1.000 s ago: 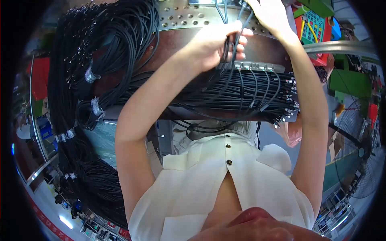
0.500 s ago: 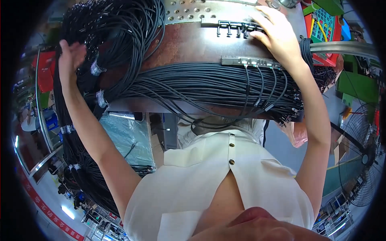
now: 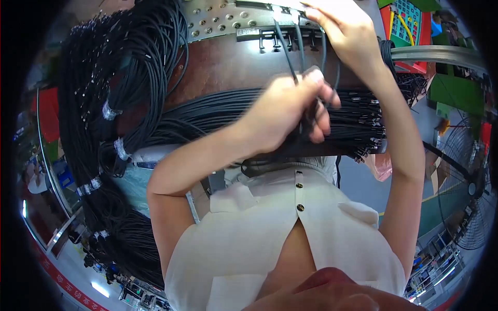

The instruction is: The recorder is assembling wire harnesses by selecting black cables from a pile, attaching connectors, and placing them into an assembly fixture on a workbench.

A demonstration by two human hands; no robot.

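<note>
My left hand (image 3: 298, 106) is closed around a few black cables (image 3: 301, 49) over the middle of the bench, slightly blurred. These cables run up to pale plugs seated in a narrow metal strip (image 3: 254, 5) at the top edge. My right hand (image 3: 345, 31) has its fingers on the right end of that strip, partly cut off by the picture's edge. Just below the strip, a black bracket with hook-like prongs (image 3: 269, 39) lies on the bench. A thick bundle of black cables (image 3: 207, 106) lies across the near side, its metal-tipped ends (image 3: 371, 122) at the right.
Coiled black cables (image 3: 150, 46) with tied bands (image 3: 110, 110) heap at the left and hang down. A perforated metal plate (image 3: 220, 23) lies at the back. A red-framed panel (image 3: 410, 31) and metal rail (image 3: 441, 53) stand right, a fan (image 3: 469, 190) beyond.
My left hand has swung from the far left to the middle and taken hold of the cables. The metal strip with its plugged cables has moved up from the near bundle to the back.
</note>
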